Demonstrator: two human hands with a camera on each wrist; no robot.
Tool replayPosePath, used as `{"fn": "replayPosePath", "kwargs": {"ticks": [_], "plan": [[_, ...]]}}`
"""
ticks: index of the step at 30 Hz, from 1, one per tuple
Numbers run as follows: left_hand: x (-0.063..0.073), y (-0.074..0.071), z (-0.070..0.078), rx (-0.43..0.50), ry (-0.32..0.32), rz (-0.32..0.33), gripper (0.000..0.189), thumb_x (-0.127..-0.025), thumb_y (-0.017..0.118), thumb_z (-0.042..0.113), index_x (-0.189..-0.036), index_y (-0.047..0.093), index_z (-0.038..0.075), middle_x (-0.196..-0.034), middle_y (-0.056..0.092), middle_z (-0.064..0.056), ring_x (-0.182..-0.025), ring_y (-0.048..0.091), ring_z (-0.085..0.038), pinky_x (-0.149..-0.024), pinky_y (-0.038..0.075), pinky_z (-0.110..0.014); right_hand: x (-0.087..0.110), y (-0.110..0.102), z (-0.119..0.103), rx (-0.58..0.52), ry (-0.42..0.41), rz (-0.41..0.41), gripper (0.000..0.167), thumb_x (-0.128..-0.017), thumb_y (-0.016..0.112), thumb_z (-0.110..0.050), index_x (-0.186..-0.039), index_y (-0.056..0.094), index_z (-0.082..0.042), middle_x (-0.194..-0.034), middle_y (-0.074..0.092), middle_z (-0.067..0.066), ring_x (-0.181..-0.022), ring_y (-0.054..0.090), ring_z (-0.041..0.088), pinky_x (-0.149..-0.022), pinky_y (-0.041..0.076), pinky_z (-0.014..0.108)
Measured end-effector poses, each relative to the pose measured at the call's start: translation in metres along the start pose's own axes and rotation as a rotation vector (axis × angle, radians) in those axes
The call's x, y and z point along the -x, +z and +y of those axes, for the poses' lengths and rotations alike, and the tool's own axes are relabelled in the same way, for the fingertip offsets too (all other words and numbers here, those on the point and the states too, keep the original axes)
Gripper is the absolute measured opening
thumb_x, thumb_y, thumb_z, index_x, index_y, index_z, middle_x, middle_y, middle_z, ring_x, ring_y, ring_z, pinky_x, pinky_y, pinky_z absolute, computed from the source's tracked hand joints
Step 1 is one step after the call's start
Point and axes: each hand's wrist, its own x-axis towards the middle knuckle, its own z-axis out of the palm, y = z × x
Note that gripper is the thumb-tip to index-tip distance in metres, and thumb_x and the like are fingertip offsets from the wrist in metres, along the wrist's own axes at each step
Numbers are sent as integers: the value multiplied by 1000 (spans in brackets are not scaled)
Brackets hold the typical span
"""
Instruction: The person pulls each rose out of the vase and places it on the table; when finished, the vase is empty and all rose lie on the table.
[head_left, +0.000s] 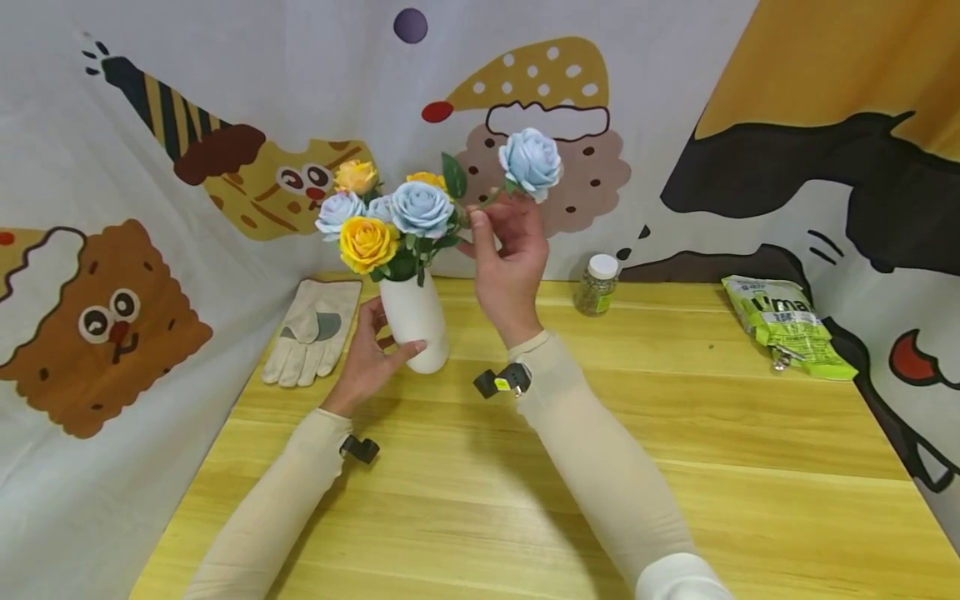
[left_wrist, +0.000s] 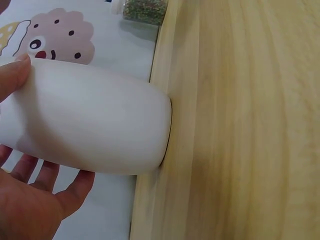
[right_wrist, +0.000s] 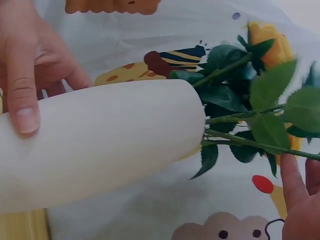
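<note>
A white vase (head_left: 414, 321) stands on the table with yellow roses (head_left: 369, 245) and blue roses (head_left: 422, 208) in its mouth. Around its lower side my left hand (head_left: 366, 360) holds it, thumb across the front; the left wrist view shows the fingers (left_wrist: 75, 192) curled along the opposite side. My right hand (head_left: 512, 262), right of the bouquet, pinches the green stem of a blue rose (head_left: 531, 163) that leans out to the right. In the right wrist view several stems (right_wrist: 235, 139) enter the vase mouth; their lower ends are hidden inside.
A pale work glove (head_left: 311, 333) lies left of the vase. To the right are a small white-lidded jar (head_left: 597, 286) and a green snack bag (head_left: 787, 327) near the back edge. A cartoon-printed cloth (head_left: 300, 75) hangs behind the wooden table (head_left: 420, 517).
</note>
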Motion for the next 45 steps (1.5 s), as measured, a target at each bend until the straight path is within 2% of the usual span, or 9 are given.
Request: {"fn": "replayPosePath", "kwargs": {"ticks": [4,11,15,17,21,28,31,36,45], "plan": [[0,1,0,2,13,0,89,-90,86,15,-158,29,12,-154,43,-13,-138,49,-33,-110,47,-61,0,-6,-4,-71,1,95,26,-102,62,5,-123,47,10,-103,67,-1,-93,73,15,-73,66,41],[-1,2,-3,-5,22,4,89,-90,85,15,-159,28,12,-154,42,-13,-136,49,-34,-109,46,-61,-2,-21,-12,-182,33,317,25,-102,63,3,-122,51,-4,-102,64,10,-88,68,21,-70,66,41],[-3,3,-3,1,30,8,90,-90,86,16,-158,29,12,-154,42,-13,-134,49,-34,-109,46,-60,-4,-38,-14,-173,40,412,28,-102,66,0,-124,49,-3,-100,62,9,-88,66,23,-68,66,43],[-3,3,-2,1,30,9,90,-89,86,16,-159,29,13,-154,42,-12,-134,49,-33,-108,47,-60,-4,-49,-12,-165,60,430,29,-102,66,-2,-124,48,-1,-99,61,9,-88,66,26,-67,66,43],[-3,3,-3,-6,21,9,91,-89,86,13,-159,28,13,-154,42,-12,-133,49,-32,-108,47,-60,5,-72,-4,-158,156,407,30,-103,66,-4,-126,47,-2,-99,61,9,-87,69,26,-66,65,41],[-5,4,-3,-19,4,8,90,-89,83,6,-159,26,8,-155,40,-17,-132,47,-35,-108,44,-63,25,-99,6,-70,290,292,40,-104,67,-9,-133,44,5,-104,63,11,-86,72,23,-66,65,36],[-4,3,-4,-11,0,11,89,-89,83,5,-158,26,7,-155,40,-18,-135,46,-39,-108,44,-64,34,-103,9,-18,346,218,40,-103,68,-10,-135,48,3,-105,65,9,-85,72,22,-66,65,36],[-3,2,-6,2,9,16,89,-88,86,10,-157,29,12,-154,42,-12,-137,47,-37,-108,45,-61,51,-102,15,69,449,90,34,-103,68,-7,-134,56,-1,-102,67,4,-82,72,16,-65,65,36],[-3,2,-8,3,37,4,91,-87,88,18,-157,29,14,-153,42,-11,-135,48,-37,-107,46,-62,75,-98,27,164,604,-72,34,-102,66,-1,-137,62,1,-102,65,3,-81,69,13,-61,64,34]]}}
